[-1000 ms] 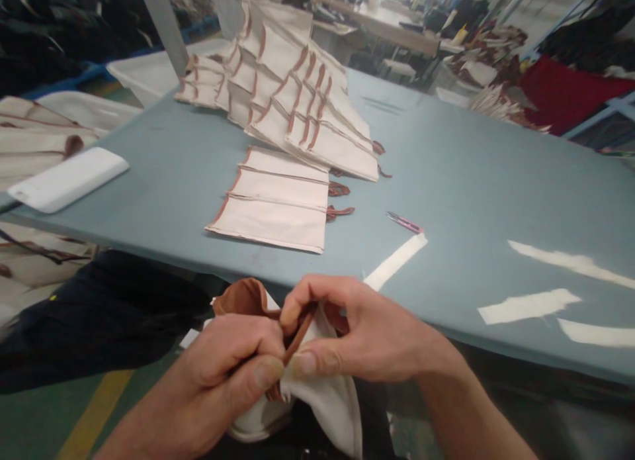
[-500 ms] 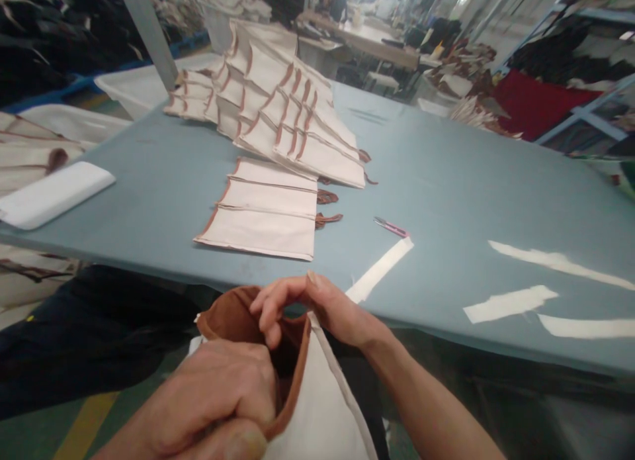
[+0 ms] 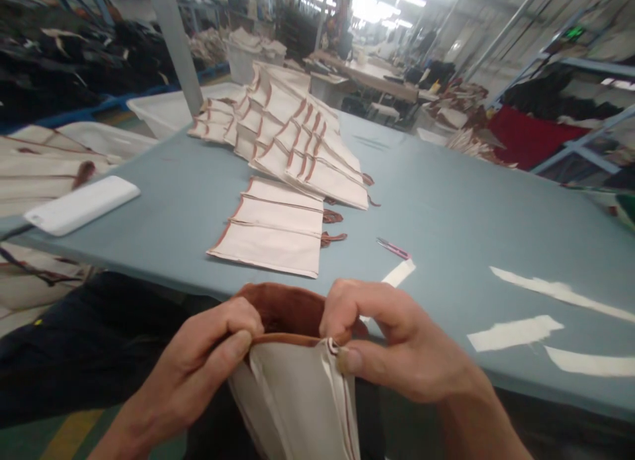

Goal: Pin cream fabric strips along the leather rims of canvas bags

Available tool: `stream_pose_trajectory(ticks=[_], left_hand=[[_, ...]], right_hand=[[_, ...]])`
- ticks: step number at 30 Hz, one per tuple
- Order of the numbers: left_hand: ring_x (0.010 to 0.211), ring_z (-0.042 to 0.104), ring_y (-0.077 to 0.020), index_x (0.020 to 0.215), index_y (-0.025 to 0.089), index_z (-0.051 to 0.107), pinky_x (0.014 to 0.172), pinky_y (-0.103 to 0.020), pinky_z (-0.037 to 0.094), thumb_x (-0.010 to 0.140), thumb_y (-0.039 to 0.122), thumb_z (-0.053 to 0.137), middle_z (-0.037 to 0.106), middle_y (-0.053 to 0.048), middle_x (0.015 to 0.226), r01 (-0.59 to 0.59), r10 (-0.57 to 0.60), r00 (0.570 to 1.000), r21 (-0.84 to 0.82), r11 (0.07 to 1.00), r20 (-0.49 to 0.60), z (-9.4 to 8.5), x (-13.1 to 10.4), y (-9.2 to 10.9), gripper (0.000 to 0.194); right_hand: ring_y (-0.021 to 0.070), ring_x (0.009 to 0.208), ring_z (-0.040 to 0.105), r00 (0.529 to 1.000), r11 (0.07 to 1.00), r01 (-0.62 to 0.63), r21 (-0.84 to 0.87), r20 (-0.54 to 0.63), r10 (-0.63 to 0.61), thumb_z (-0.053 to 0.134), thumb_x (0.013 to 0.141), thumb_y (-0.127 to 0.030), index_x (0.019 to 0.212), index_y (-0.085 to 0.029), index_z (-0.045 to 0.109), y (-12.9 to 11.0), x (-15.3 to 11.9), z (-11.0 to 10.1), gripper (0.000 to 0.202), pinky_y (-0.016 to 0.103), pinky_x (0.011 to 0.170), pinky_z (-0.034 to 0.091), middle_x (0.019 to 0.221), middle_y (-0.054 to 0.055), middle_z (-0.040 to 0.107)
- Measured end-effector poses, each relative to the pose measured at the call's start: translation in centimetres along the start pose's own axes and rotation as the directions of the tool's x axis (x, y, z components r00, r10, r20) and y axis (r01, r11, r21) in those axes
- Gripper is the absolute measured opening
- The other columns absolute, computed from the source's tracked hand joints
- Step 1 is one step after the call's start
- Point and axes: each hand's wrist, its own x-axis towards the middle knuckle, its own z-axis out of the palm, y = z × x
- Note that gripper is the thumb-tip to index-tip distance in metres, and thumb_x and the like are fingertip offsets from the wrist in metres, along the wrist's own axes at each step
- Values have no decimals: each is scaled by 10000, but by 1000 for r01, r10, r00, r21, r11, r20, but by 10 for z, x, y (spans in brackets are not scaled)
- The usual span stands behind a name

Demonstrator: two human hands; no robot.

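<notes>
Cream bag with brown lining is pinched at its mouth by left hand and right hand, before a blue-grey table stacked with finished bags in a cluttered workshop.

- Cream pouch: lower part cut off by the bottom edge, below both hands.
- Left hand: fingertips hidden inside the pouch's brown-lined mouth; forearm cut off at the bottom edge.
- Right hand: fingertips curled behind the rim, out of sight.
- White tape strip: near end hidden behind the right hand.
- Workshop beyond the hands: blurred, items unidentifiable.
- Pink tool: too small to identify.
</notes>
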Motion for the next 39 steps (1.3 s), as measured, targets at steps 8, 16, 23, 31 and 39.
stream_pose_trajectory(ticks=[8,16,23,31,39], left_hand=[[708,633,-77,903,244,684,698,-130,484,908,117,600,692,82,796,-82,88,994,-97,992,60,13,15,26,153],[624,586,-99,777,198,687,609,-181,441,915,230,591,647,57,689,138,-130,969,-24,990,210,21,12,29,171],[545,482,-83,726,197,626,532,-173,379,947,224,483,528,77,618,136,-118,975,-87,987,189,30,10,31,265],[496,494,-79,685,196,594,494,-161,374,941,229,459,522,75,568,152,-132,980,-128,980,150,38,8,30,291],[466,457,-75,673,195,619,463,-172,336,937,201,480,539,78,550,157,-146,985,-122,980,96,42,8,27,299]], right_hand=[[85,649,455,968,982,-185,30,175,178,747,936,-273,817,-159,650,6,13,4,191,196,602,370,744,-41,581],[101,640,442,932,949,-312,38,208,298,783,910,-382,839,-147,689,22,3,11,263,209,572,352,710,-32,566],[102,637,460,923,936,-348,62,201,329,742,935,-423,862,-137,707,29,0,10,297,211,572,368,701,-24,574],[90,621,474,933,950,-310,-26,183,309,703,947,-341,840,-133,723,28,-2,11,235,192,566,390,684,-29,598],[92,657,604,986,937,-146,-316,26,163,696,875,-124,826,-177,695,16,-6,20,72,190,662,449,760,-26,713]])
